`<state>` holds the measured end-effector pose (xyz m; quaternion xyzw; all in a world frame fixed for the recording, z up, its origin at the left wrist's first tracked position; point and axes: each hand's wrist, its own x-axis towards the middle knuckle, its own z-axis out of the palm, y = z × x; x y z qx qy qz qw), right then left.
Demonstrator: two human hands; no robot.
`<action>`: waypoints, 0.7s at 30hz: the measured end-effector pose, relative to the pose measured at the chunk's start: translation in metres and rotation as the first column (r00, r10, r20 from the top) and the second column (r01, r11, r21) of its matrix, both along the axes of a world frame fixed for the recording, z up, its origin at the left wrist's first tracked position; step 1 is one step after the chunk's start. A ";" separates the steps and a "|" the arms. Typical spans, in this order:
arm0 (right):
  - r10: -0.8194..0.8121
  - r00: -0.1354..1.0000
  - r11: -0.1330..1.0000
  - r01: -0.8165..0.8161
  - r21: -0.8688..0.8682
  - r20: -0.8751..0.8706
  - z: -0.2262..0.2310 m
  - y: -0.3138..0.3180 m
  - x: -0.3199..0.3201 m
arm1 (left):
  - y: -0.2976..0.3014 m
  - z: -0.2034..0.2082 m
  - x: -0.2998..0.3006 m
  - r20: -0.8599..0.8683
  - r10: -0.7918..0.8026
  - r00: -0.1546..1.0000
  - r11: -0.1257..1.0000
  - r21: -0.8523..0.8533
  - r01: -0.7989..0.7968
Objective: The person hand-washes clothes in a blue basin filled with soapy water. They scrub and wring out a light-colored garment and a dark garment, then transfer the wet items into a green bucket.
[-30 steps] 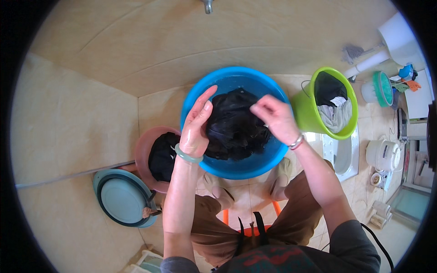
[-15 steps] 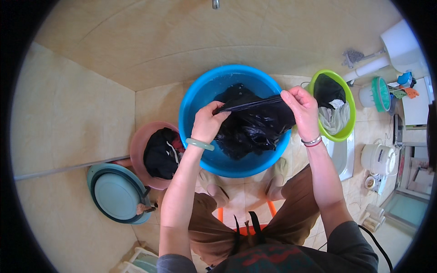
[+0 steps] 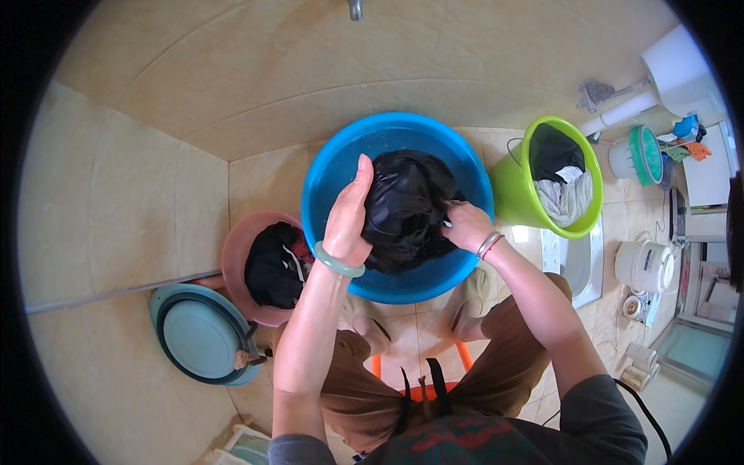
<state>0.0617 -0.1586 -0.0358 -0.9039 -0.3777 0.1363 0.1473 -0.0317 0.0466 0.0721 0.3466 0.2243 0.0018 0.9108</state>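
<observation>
A wet, shiny black garment [image 3: 411,201] is bunched into a rounded heap in the blue basin [image 3: 314,178], which holds water. My left hand [image 3: 347,221], a pale green bangle at its wrist, lies along the heap's left side with stretched fingers pointing away from me. On the heap's right side, my right hand [image 3: 467,226] has its fingers closed into the black cloth; the fingertips are partly hidden in the folds. The garment's exact kind cannot be made out.
At the left stand a pink basin [image 3: 230,260] of dark clothes and grey-green folding basins [image 3: 200,337]. A lime-green bucket [image 3: 511,190] with black and pale cloth is on the right, beside a white floor fixture [image 3: 573,263]. A tap [image 3: 356,9] juts from the wall.
Half a second ago both hands held the garment's edge stretched between them above the basin. Now the cloth is gathered into a heap, and my right hand has come lower and inward.
</observation>
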 end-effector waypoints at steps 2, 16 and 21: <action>-0.025 0.997 0.990 0.014 -0.139 -0.077 -0.003 -0.002 0.010 | 0.003 0.001 -0.002 0.063 -0.002 0.998 0.995 -0.097 0.008; 0.190 0.212 0.329 0.906 0.265 -0.959 0.061 0.005 0.036 | 0.003 -0.054 -0.002 -0.203 -0.021 0.979 -0.109 0.974 0.200; 0.358 0.061 0.340 0.921 0.191 -0.932 0.068 0.018 0.030 | -0.033 -0.067 -0.009 -0.035 -0.269 0.963 0.349 0.928 0.131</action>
